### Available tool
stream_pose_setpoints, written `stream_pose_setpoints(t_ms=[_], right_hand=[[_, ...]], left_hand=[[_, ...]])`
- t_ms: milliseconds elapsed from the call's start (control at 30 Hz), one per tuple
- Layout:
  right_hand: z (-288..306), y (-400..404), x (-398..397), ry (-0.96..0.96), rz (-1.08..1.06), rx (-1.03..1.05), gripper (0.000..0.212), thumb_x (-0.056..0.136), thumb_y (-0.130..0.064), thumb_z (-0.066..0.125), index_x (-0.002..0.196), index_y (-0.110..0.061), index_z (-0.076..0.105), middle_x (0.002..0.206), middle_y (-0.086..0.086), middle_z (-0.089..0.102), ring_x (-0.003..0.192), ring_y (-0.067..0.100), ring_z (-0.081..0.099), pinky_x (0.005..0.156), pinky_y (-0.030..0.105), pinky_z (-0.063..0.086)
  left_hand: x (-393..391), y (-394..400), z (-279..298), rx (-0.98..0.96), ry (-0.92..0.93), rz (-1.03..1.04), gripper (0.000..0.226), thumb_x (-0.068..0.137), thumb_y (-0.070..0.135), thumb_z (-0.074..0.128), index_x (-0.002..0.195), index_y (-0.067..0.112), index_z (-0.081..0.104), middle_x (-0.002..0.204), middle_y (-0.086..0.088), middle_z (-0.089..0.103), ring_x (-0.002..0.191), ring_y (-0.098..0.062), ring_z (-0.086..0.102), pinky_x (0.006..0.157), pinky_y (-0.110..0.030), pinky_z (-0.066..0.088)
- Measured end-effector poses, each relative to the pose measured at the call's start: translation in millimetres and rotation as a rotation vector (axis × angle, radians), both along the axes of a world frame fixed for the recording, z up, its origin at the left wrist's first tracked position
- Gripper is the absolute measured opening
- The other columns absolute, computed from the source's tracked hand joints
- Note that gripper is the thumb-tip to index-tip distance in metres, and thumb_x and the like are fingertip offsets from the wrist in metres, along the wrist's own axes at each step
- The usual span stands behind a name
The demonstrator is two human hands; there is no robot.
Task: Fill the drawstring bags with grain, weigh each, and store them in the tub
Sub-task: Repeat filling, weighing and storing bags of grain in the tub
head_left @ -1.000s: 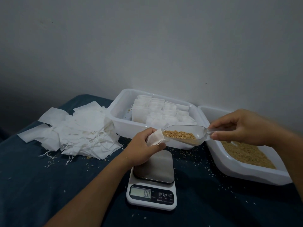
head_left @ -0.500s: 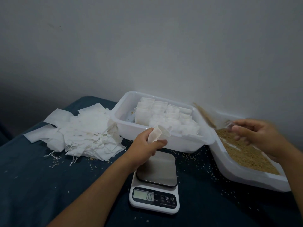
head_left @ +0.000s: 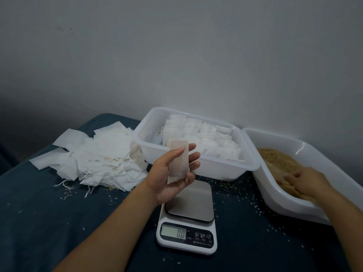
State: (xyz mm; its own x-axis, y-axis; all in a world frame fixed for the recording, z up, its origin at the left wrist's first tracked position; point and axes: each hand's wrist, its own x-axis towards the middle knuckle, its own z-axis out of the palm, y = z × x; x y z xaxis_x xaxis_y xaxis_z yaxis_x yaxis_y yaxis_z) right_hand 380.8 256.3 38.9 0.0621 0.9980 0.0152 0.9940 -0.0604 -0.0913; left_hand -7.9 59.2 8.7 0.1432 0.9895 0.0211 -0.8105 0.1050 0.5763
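Nearest me, the scale [head_left: 186,222] reads zero, its plate bare. Just above it my left hand [head_left: 172,173] cradles the bag [head_left: 178,160] upright — long axis vertical, mouth up, thumb pressing it against loosely spread fingers. So the weighing spot lies straight below that hand. My right hand [head_left: 306,182] rests in the grain [head_left: 275,160], well apart; I cannot tell its grip. Beyond — the tub [head_left: 196,165] of bags.

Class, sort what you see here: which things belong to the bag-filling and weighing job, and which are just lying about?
Part of the job:
- filled bag held in the left hand
- scale
- storage tub
- grain tray, right hand in it
- empty bags

Lying about:
- spilled grains on the dark cloth
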Motion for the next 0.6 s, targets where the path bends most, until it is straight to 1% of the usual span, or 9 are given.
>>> stream_pose_setpoints(t_ms=[67,133,200,233,300,400,433,500,600], right_hand=[[-5.4,1.6,-3.0,-0.076,0.038,-0.046,0.034,0.105,-0.042,0.059,0.091,-0.019,0.080,0.087,0.001,0.076,0.081,0.019,0.066,0.068,0.032,0.046],[-6.5,0.3,-8.6,-0.150,0.045,-0.041,0.033,0.105,-0.042,0.059,0.117,-0.017,0.077,0.115,0.005,0.076,0.103,0.024,0.067,0.084,0.034,0.050],[-1.0,-5.0,-18.4,-0.147,0.037,0.102,0.040,0.103,-0.037,0.061,0.133,-0.012,0.067,0.128,0.014,0.070,0.113,0.034,0.064,0.093,0.040,0.052],[3.9,-10.1,-25.6,-0.052,0.047,0.235,0.041,0.101,-0.031,0.062,0.136,-0.010,0.064,0.126,0.019,0.069,0.111,0.038,0.064,0.094,0.044,0.053],[15.9,-29.1,-48.8,0.261,0.095,0.526,0.038,0.099,-0.022,0.061,0.136,-0.013,0.063,0.121,0.018,0.067,0.105,0.038,0.064,0.093,0.047,0.054],[30.3,-77.4,-107.1,0.671,0.243,0.787,0.027,0.098,-0.021,0.061,0.124,-0.024,0.066,0.111,0.003,0.065,0.091,0.016,0.064,0.081,0.030,0.053],[31.4,-96.6,-129.8,0.775,0.347,0.768,0.023,0.098,-0.025,0.062,0.120,-0.027,0.067,0.108,-0.002,0.066,0.089,0.007,0.064,0.077,0.022,0.052],[30.1,-127.5,-168.3,0.904,0.600,0.554,0.020,0.096,-0.037,0.064,0.116,-0.038,0.069,0.111,-0.013,0.067,0.098,0.000,0.065,0.076,0.014,0.053],[22.6,-145.1,-199.0,0.944,0.858,0.112,0.025,0.092,-0.052,0.064,0.117,-0.046,0.069,0.124,-0.019,0.065,0.117,0.004,0.064,0.090,0.020,0.057]], left_hand=[[-0.2,-0.5,0.3,0.005,0.000,-0.030,0.041,0.083,0.030,0.076,0.121,0.015,0.078,0.112,-0.008,0.072,0.091,-0.019,0.069,0.061,-0.026,0.054],[0.1,-1.4,0.7,0.012,0.017,-0.056,0.043,0.082,0.032,0.078,0.121,0.015,0.078,0.112,-0.008,0.072,0.091,-0.019,0.069,0.060,-0.025,0.054],[0.5,-2.0,1.0,0.027,0.029,-0.097,0.046,0.080,0.032,0.082,0.122,0.014,0.077,0.113,-0.009,0.071,0.091,-0.019,0.068,0.059,-0.025,0.053],[0.6,-2.3,1.1,0.036,0.029,-0.121,0.049,0.078,0.032,0.085,0.123,0.013,0.076,0.113,-0.010,0.070,0.090,-0.019,0.067,0.059,-0.024,0.052],[0.8,-2.9,0.6,0.056,0.026,-0.174,0.053,0.076,0.032,0.088,0.124,0.012,0.075,0.113,-0.010,0.069,0.089,-0.019,0.065,0.059,-0.023,0.050],[1.5,-3.6,-0.3,0.078,0.045,-0.247,0.052,0.078,0.033,0.086,0.124,0.012,0.074,0.116,-0.010,0.068,0.090,-0.018,0.063,0.060,-0.023,0.049],[1.8,-4.0,-0.5,0.082,0.055,-0.266,0.053,0.079,0.034,0.086,0.125,0.012,0.074,0.117,-0.010,0.068,0.091,-0.018,0.063,0.061,-0.023,0.050],[1.9,-5.4,-0.5,0.092,0.066,-0.302,0.054,0.080,0.035,0.085,0.126,0.011,0.073,0.117,-0.010,0.068,0.093,-0.019,0.063,0.063,-0.024,0.051],[2.2,-7.8,-0.6,0.074,0.073,-0.308,0.052,0.080,0.035,0.086,0.124,0.011,0.072,0.113,-0.011,0.068,0.095,-0.020,0.063,0.064,-0.024,0.052]])
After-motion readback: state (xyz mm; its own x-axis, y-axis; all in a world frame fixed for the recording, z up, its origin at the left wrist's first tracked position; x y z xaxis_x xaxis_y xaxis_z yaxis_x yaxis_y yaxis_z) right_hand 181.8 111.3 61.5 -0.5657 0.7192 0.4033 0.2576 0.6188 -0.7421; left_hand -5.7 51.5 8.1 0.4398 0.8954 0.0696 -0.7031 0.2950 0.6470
